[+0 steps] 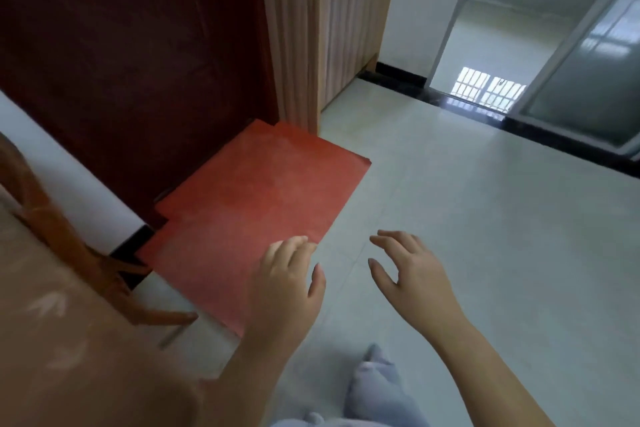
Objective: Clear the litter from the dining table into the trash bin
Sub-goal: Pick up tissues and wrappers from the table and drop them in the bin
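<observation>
Low in the centre of the frame, we hold both hands out, palms down, fingers spread loosely and gripping nothing. Our left hand (289,282) hangs over the lower corner of a red floor mat (249,208); our right hand (410,270) hovers just beside it, over pale floor tiles (485,236). Outward at lower left, we see an edge of the brown dining table (52,340), blurred, with a wooden chair (69,229) past it. A dark red door (131,62) fills the upper left, a glass doorway (502,45) the upper right. No litter or trash bin is in view.
</observation>
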